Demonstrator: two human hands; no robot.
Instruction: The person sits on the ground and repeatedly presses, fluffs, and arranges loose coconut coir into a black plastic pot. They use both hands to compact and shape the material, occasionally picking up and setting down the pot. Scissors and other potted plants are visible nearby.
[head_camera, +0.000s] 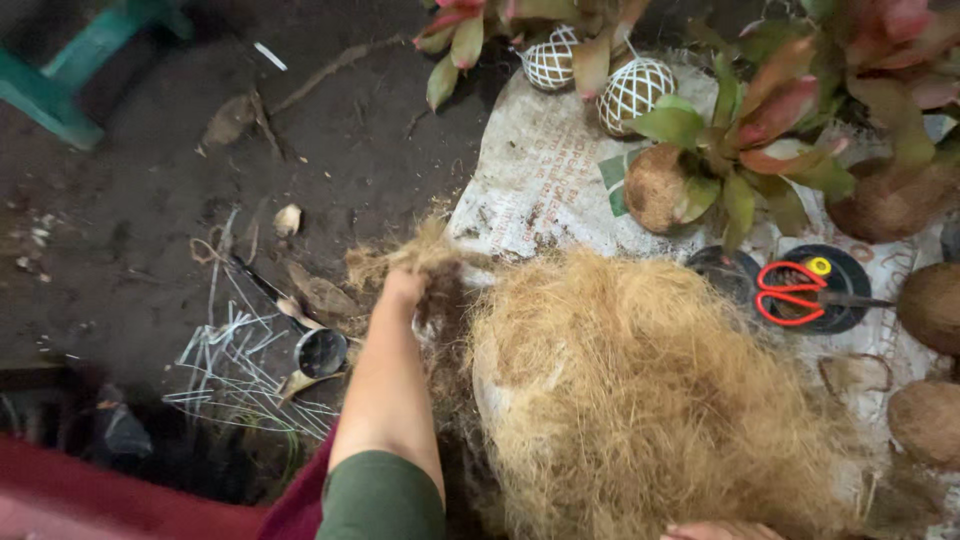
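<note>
One hand (405, 290) gripping fibre tuft (425, 255), heap (640, 400) beside

Left hand (405, 290) fingers buried in coconut fibre (640, 400); right hand (715, 530) edge-cropped.

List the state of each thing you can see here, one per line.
Left hand: closed on a tuft of coconut fibre.
Big tan coconut fibre pile: loose, heaped on the white sack.
Red-handled scissors: shut, lying on black pots.
Right hand: barely in view, grip unclear.
</note>
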